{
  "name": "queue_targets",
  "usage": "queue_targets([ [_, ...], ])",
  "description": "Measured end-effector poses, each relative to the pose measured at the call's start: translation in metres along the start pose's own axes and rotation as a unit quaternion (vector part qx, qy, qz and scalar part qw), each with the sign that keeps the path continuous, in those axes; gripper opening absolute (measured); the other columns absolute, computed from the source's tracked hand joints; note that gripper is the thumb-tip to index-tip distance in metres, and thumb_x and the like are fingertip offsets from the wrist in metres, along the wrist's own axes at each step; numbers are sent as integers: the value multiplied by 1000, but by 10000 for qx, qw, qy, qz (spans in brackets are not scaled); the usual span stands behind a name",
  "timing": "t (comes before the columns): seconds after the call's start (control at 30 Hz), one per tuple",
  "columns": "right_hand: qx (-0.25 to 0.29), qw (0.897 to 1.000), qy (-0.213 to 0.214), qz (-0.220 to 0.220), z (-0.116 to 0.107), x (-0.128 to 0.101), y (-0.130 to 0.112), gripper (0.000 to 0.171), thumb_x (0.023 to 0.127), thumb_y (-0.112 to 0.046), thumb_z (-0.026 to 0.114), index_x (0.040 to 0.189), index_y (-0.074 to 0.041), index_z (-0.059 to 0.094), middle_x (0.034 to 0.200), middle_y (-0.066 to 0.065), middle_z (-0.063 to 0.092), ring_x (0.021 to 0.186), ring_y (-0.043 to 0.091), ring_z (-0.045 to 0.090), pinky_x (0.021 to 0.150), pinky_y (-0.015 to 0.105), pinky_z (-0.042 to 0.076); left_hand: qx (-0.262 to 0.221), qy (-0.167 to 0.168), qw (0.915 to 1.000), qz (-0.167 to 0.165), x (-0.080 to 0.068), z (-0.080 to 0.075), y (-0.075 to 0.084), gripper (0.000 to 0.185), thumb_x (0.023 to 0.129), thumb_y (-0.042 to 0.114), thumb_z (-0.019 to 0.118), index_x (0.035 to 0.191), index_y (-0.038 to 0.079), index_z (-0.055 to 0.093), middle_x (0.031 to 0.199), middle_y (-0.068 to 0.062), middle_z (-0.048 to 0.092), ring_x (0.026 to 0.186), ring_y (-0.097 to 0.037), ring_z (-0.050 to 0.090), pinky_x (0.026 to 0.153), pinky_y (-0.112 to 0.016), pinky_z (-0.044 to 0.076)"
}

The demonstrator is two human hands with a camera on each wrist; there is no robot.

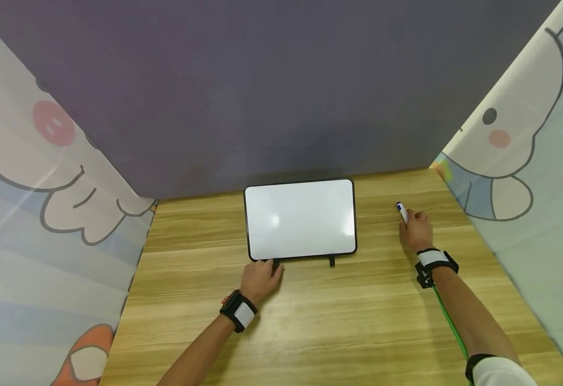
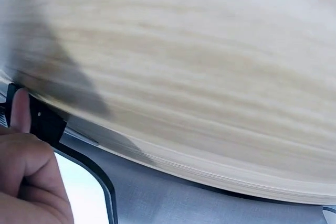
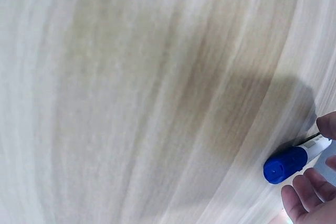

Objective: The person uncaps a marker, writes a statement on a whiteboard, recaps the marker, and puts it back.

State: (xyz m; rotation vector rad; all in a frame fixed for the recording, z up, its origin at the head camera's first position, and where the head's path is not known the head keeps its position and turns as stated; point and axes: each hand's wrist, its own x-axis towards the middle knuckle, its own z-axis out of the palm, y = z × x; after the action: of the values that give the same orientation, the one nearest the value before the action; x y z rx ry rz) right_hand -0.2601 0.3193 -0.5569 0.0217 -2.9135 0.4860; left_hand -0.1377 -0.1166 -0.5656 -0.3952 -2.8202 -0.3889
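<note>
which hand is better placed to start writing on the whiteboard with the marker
Right. The right hand already has its fingers around the blue-capped marker, beside the whiteboard. The left hand is at the board's lower left foot, steadying it.

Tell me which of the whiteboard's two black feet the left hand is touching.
The left foot, under the left hand; the right foot stands free.

head view high over the table (image 1: 310,321); both wrist views close, sharing its wood
</note>
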Motion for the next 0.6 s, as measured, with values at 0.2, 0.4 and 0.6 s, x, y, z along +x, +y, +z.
queue_targets([
  [0.2, 44, 10000, 4, 14, 1, -2, 1, 42, 91, -9, 51, 126, 14, 42, 107, 41, 46, 97, 55, 44, 78, 61, 37, 6, -77, 9995, -312, 2, -2, 6, 45, 86, 36, 62, 52, 16, 40, 45, 7, 34, 39, -5, 30, 36, -19, 22],
  [0.4, 100, 9999, -3, -64, -1, -4, -2, 40, 91, -4, 49, 125, 15, 41, 106, 42, 47, 98, 55, 44, 86, 59, 35, 201, -52, 9991, -362, 3, 0, 11, 43, 86, 31, 62, 52, 13, 43, 43, 5, 38, 37, -6, 32, 35, -20, 23],
  [0.6, 85, 9989, 340, -323, 2, -8, -3, 37, 87, 3, 51, 120, 17, 43, 100, 42, 49, 93, 55, 46, 84, 59, 36, 230, 16, 9988, -433, 4, 2, 12, 39, 85, 27, 63, 53, 12, 47, 43, 2, 44, 38, -8, 36, 36, -22, 27],
])
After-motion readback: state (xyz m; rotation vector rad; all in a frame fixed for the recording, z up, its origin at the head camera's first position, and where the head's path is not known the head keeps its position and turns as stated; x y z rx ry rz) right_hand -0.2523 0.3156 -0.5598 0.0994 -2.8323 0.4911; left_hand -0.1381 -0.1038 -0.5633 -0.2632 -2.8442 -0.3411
